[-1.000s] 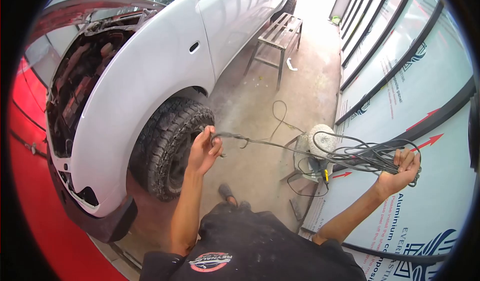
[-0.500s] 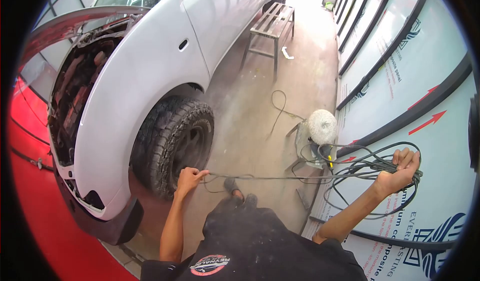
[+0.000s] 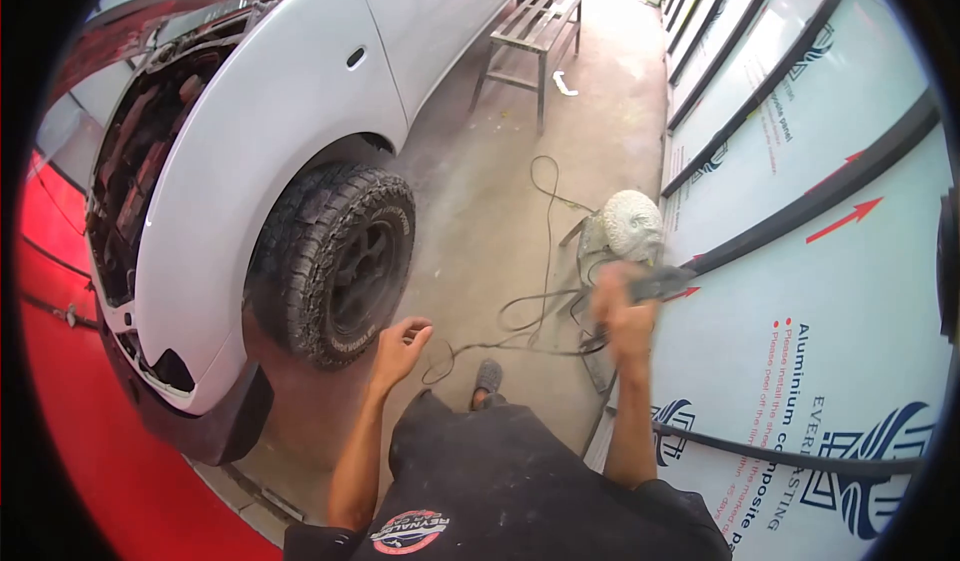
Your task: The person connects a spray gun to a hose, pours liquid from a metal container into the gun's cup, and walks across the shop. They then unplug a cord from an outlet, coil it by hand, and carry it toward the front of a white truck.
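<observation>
My right hand (image 3: pixel 625 311) is smeared by motion in front of the polisher's stand. A dark blurred bundle, the coiled power cord (image 3: pixel 665 283), sticks out from its grip. Below the front wheel, my left hand (image 3: pixel 403 346) hangs with loosely curled fingers, thumb apart, and no cord shows in it. A loose run of cord (image 3: pixel 500 345) trails low between my hands, looping near my foot. Just beyond my right hand, a polisher with a white wool pad (image 3: pixel 630 223) rests on a small stand, its body partly hidden by the hand.
On the left stands a white vehicle (image 3: pixel 330 111) with its hood raised and a chunky front tire (image 3: pixel 350 261). A slatted metal bench (image 3: pixel 537 19) is farther along the aisle. A panelled wall (image 3: pixel 800 261) borders the right side. More cord (image 3: pixel 548 191) lies across the floor.
My right hand has swung left with the coiled cord, from the wall toward the polisher. The stretched cord has left my left hand and dropped slack; that hand moved slightly up.
</observation>
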A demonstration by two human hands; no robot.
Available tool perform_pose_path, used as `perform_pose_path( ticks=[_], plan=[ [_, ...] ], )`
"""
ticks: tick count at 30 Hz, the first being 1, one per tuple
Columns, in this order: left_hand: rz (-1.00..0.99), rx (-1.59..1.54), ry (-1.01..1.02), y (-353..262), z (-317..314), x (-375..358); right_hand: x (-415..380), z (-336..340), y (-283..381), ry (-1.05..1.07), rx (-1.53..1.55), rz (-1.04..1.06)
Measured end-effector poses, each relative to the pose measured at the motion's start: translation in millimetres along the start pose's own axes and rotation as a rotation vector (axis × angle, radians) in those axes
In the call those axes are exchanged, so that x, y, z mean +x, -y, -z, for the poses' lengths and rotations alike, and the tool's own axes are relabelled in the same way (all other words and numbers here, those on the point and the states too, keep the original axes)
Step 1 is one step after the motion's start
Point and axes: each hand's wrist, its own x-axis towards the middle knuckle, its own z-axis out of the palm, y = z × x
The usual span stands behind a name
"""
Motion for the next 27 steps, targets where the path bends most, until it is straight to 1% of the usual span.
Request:
perform_pose_path(
  ticks=[1, 2, 3, 5, 6, 7, 10, 11, 14, 15, 18, 19, 20, 22, 23, 25, 26, 27],
  plan=[
    [-0.036, -0.044, -0.027, -23.7, -1.9, -6.8, -1.9, -5.8, -36.1, 0.205, -0.097, -0.002],
    [-0.069, -0.088, -0.052, -45.3, -1.6, -15.0, -15.5, -23.6, -19.5, 0.42, -0.253, 0.028],
    [-0.171, -0.139, -0.143, -63.7, 0.6, -23.6, -31.0, -40.5, -53.4, 0.491, -0.318, 0.032],
    [-0.307, -0.162, -0.132, -97.5, 12.3, -49.6, -66.6, -73.1, -59.3, 0.829, -0.829, -0.119],
    [-0.373, -0.171, -0.133, -106.2, 19.4, -62.8, -87.0, -85.3, -46.2, 0.966, -0.689, -0.026],
    [-0.423, -0.165, -0.021, -105.9, 25.5, -77.3, -107.6, -94.9, -33.3, 1.102, -0.544, 0.069],
    [-0.277, -0.166, 0.344, -95.5, 43.0, -126.3, -155.9, -116.3, -70.0, 1.295, -0.416, 0.402],
    [-0.228, -0.123, 0.392, -62.0, 52.8, -140.3, -160.5, -121.9, -47.2, 1.389, -0.437, 0.279],
    [-0.052, -0.24, 0.373, -56.8, 84.0, -203.7, -208.5, -135.4, -64.3, 1.356, -0.172, 0.364],
    [-0.011, -0.156, 0.359, -50.4, 89.7, -221.3, -225.3, -139.7, -65.6, 1.482, -0.267, 0.213],
    [0.097, -0.063, 0.305, -36.3, 103.9, -275.3, -270.7, -149.4, -71.7, 1.494, -0.483, 0.335],
    [-0.165, 0.025, 0.268, -14.5, 102.7, -287.4, -285.8, -150.2, -74.4, 1.471, -0.336, 0.425],
    [0.028, -0.136, 0.328, 4.0, 103.9, -305.8, -300.0, -149.4, -76.9, 1.461, -0.268, 0.362],
    [0.415, -0.461, 0.435, -3.0, 114.2, -332.8, -325.0, -148.6, -79.9, 1.434, -0.132, 0.233],
    [0.434, -0.466, 0.366, -9.0, 113.5, -345.1, -329.6, -148.2, -87.0, 1.384, -0.256, 0.381],
    [0.491, -0.573, 0.314, -9.5, 103.5, -363.3, -333.0, -150.0, -78.4, 1.194, -0.381, 0.723],
    [0.53, -0.619, 0.287, -6.6, 102.7, -375.2, -335.0, -151.3, -81.5, 1.164, -0.386, 0.767],
    [0.409, -0.408, 0.178, 1.0, 102.9, -388.8, -337.2, -152.5, -84.4, 1.132, -0.392, 0.81]
  ],
)
